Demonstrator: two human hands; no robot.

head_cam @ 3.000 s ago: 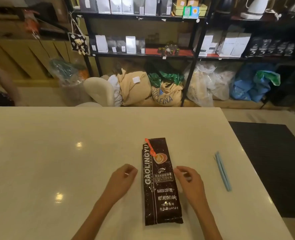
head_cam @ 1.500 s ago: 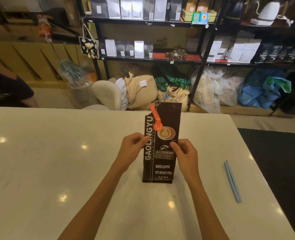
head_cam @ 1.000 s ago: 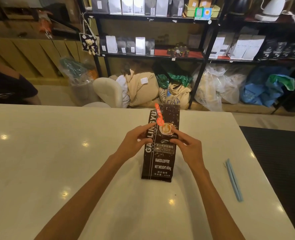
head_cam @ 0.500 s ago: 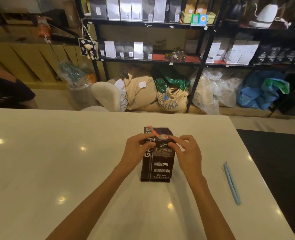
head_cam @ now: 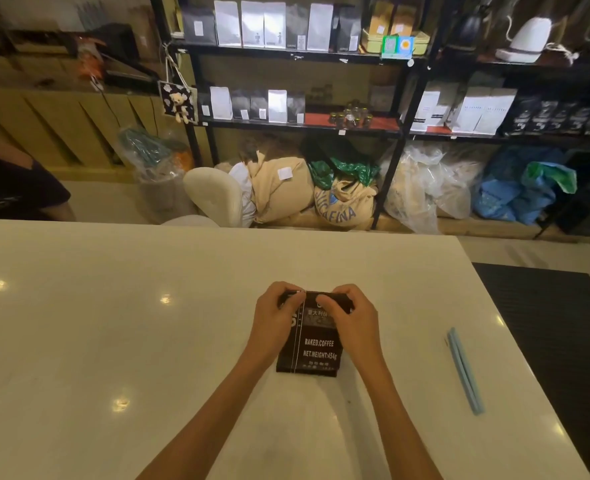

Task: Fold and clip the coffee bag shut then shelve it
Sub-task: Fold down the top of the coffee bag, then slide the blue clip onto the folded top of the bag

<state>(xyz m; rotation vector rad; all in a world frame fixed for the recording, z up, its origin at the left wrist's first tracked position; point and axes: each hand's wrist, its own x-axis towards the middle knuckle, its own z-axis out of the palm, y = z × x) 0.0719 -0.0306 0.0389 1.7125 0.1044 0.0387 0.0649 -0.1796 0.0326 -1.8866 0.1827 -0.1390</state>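
Note:
A dark brown coffee bag [head_cam: 316, 351] stands upright on the white table [head_cam: 113, 323], its top rolled down low. My left hand [head_cam: 275, 320] grips the folded top at its left end. My right hand [head_cam: 350, 318] grips the right end, fingers curled over the fold. The orange tag on the bag is hidden inside the fold. A long light-blue clip [head_cam: 465, 370] lies flat on the table to the right, well apart from both hands.
Black shelving [head_cam: 400, 95] with white and dark coffee packs stands beyond the table's far edge. Sacks [head_cam: 338, 202] and plastic bags lie on the floor beneath it. A person in a dark sleeve [head_cam: 13, 188] sits at far left. A black mat [head_cam: 556, 341] covers the floor at right.
The bag was lifted from lying flat to standing upright. Both hands then folded its top down in stages, so the bag is much shorter and the orange tag is out of sight.

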